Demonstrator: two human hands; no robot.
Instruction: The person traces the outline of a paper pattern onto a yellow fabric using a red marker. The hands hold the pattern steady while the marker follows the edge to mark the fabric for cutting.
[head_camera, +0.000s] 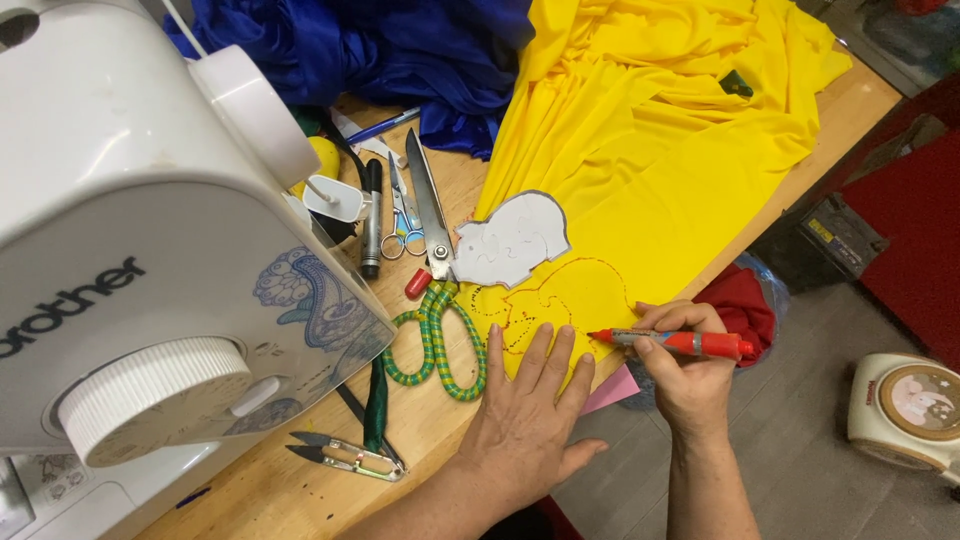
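yellow fabric, red marker, blue cloth, green-yellow striped scissor handles

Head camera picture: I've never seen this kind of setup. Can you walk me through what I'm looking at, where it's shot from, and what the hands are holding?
The one picture comes from a camera worn on a person's head, looking down at their own two bare hands over a wooden table. There is no robot here.

The left hand lies flat, pressing down yellow fabric. The right hand grips a red marker, tip on the fabric beside a red dotted outline. Above that outline lies a grey paper template.

At the left stands a white sewing machine. Beside it lie big scissors with green wrapped handles, small scissors, a black marker and thread snips. Blue fabric is heaped at the top.
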